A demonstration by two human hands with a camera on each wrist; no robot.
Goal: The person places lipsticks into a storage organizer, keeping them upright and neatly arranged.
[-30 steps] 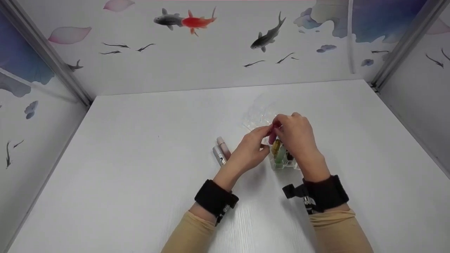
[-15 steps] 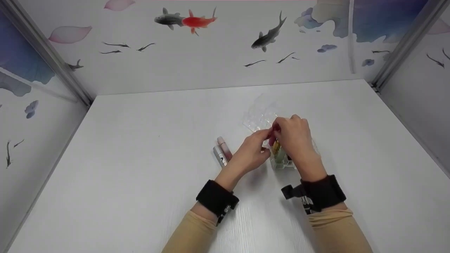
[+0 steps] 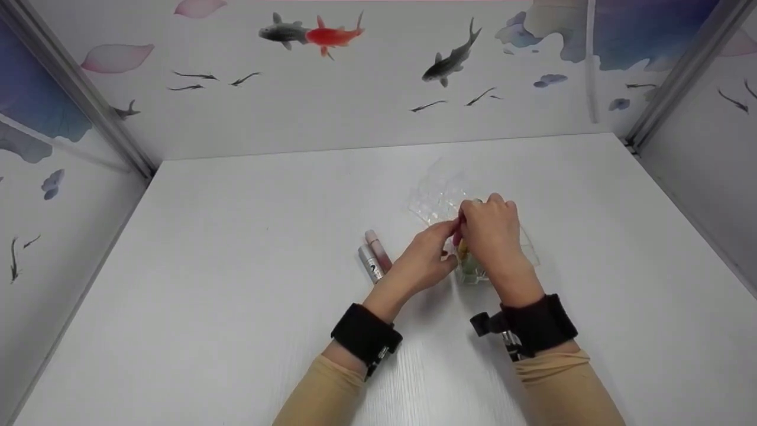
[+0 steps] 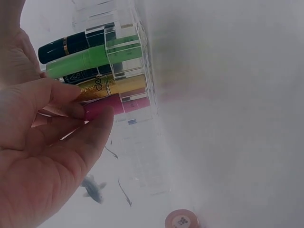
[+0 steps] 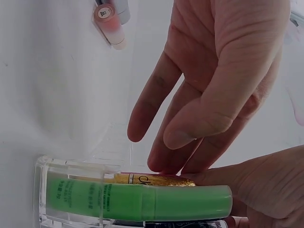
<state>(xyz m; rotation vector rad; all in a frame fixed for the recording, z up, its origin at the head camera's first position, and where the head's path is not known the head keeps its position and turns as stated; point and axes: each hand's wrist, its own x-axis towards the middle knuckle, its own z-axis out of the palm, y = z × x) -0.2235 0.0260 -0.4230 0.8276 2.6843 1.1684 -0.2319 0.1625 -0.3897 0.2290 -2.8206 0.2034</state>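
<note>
A clear plastic lipstick stand [image 3: 470, 278] is in front of both hands. In it stand a pink lipstick [image 4: 107, 105], a gold one [image 4: 102, 88], a green one [image 4: 83, 61] and dark tubes. My left hand [image 3: 423, 254] has its fingers at the pink lipstick's side; its thumb [image 5: 183, 135] is held apart from the other fingers in the right wrist view. My right hand [image 3: 491, 231] curls its fingers at the pink lipstick's upper end, which it appears to pinch, though the hands partly hide the contact.
Two loose lipsticks, a pale pink one [image 3: 377, 248] and a silver one [image 3: 371, 264], lie on the table left of my left hand. Clear plastic [image 3: 437, 192] lies behind the hands. Printed panels [image 3: 355, 112] wall the table [image 3: 207, 266] at the back and sides.
The pink lipstick has gone lower into the stand, and less of it shows. My right hand has shifted slightly left, uncovering the stand's right edge. My left hand has barely moved.
</note>
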